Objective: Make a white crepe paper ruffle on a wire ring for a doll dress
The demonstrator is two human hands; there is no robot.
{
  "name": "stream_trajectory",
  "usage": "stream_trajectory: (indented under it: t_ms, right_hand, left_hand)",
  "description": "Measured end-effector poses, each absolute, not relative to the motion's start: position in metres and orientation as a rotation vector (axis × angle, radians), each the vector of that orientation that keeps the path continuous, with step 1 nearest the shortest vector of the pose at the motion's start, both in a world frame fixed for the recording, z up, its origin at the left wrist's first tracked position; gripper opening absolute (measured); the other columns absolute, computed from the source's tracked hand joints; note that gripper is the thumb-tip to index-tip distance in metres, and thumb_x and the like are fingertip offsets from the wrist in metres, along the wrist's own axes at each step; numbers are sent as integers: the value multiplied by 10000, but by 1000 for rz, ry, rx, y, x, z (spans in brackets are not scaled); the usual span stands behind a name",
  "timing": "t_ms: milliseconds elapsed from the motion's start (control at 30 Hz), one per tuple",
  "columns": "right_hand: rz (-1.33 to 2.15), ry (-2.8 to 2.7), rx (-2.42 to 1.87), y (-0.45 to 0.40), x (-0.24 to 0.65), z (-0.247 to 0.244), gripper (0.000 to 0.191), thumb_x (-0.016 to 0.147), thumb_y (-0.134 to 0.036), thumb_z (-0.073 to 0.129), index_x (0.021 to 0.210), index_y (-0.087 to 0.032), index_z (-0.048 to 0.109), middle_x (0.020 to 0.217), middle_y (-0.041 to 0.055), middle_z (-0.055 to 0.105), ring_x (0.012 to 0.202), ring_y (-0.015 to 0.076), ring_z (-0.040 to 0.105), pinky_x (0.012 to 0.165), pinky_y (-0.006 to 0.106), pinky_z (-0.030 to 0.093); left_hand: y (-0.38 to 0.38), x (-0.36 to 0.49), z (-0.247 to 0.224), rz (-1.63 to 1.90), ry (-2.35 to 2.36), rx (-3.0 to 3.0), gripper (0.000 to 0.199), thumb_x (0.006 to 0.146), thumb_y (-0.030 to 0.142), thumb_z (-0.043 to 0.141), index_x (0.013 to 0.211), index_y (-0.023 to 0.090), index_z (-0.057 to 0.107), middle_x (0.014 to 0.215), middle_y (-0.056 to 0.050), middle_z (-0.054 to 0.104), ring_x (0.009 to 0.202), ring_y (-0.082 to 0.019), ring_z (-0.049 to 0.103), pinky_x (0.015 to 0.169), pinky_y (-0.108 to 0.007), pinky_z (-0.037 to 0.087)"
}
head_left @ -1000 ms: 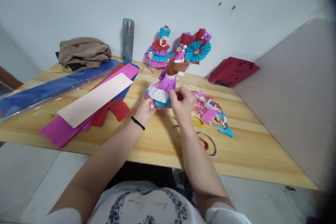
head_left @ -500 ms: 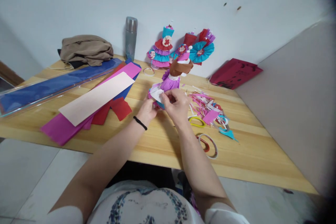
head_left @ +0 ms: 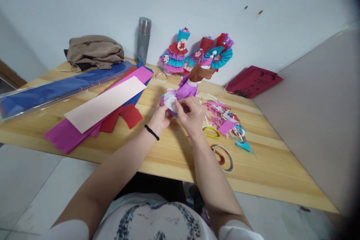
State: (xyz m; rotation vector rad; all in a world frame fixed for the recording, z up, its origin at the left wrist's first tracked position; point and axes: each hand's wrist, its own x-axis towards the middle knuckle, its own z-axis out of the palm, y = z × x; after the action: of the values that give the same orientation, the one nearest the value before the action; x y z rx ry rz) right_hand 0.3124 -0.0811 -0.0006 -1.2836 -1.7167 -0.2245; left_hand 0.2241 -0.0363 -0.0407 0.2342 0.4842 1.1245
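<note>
A paper doll (head_left: 188,87) with a brown top part and a purple skirt is tilted away from me above the table. My left hand (head_left: 161,117) is closed around the lower hem of its skirt. At the same hem, my right hand (head_left: 191,113) pinches a white crepe paper ruffle (head_left: 170,100) between thumb and forefinger. Bits of blue and pink paper show under the white. The left fingertips are hidden beneath the skirt.
Long crepe paper sheets (head_left: 105,104) lie at the left, with a red piece (head_left: 131,115) beside them. Scissors with yellow handles (head_left: 211,131), paper scraps (head_left: 222,116) and a tape roll (head_left: 223,158) are at the right. Finished-looking paper dolls (head_left: 177,54), a flask (head_left: 143,40) and a red bag (head_left: 254,81) stand behind.
The view has shifted slightly. The doll tilts a little farther to the right, and both hands keep their hold at the hem.
</note>
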Motion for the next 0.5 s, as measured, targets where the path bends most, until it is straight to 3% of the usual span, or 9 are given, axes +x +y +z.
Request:
stream_trajectory:
  t_ms: [133,300,500]
  right_hand:
    - [-237,-1678,-1315,-82,312,1,183,847,-268,539,674,-218,576,631,13,591,565,151,512,560,297,405]
    - [-234,-1634,-1306,-85,315,2,211,843,-296,547,649,-213,550,595,-1,550,535,139,472,545,293,380]
    - [-309,-1279,-1309,-83,330,30,166,844,-353,576,793,-196,598,628,-19,520,545,130,466,555,287,387]
  left_hand:
    - [-40,219,-35,1115,463,209,329,746,-9,586,978,211,663,772,23,676,665,-101,613,640,-215,464]
    - [-37,219,-37,1098,458,171,171,832,127,590,974,184,665,802,-4,694,667,-117,628,601,-227,466]
    - [-32,221,-43,1071,462,182,226,865,214,565,1074,185,647,777,-16,702,635,-139,633,526,-241,444]
